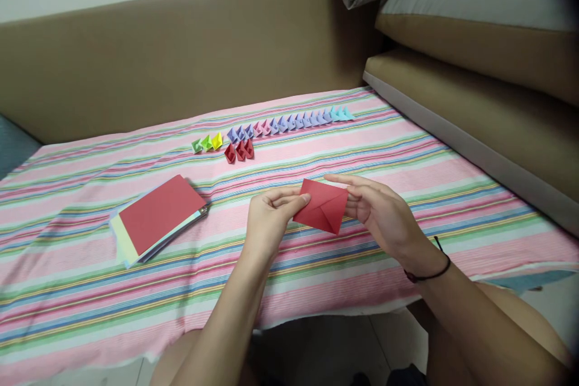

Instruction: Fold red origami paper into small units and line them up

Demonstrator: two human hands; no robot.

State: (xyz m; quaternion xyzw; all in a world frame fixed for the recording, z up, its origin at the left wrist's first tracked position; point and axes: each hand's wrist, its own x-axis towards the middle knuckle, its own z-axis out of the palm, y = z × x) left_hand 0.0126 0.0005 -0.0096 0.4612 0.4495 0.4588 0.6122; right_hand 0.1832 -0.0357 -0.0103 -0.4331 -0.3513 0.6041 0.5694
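Observation:
A folded red sheet of paper (322, 205), creased into a small square-like shape with diagonal flaps, is held up above the striped cloth. My left hand (270, 217) pinches its left edge, thumb on top and fingers beneath. At the right edge, my right hand (382, 211) grips the paper near its upper right corner by the thumb, with some fingers behind it and the index finger stretched out beyond. A dark cord bracelet (429, 275) circles my right wrist. Left of my hands lies a stack of coloured paper (163, 214) with a red sheet uppermost.
Beyond my hands, small folded paper pieces stand in rows: purple, pink and light blue (289, 123), green and yellow (207, 143), and dark red (239, 151). The striped cloth (113, 283) covers the seat. A brown backrest (203, 54) and cushions (474, 42) border it.

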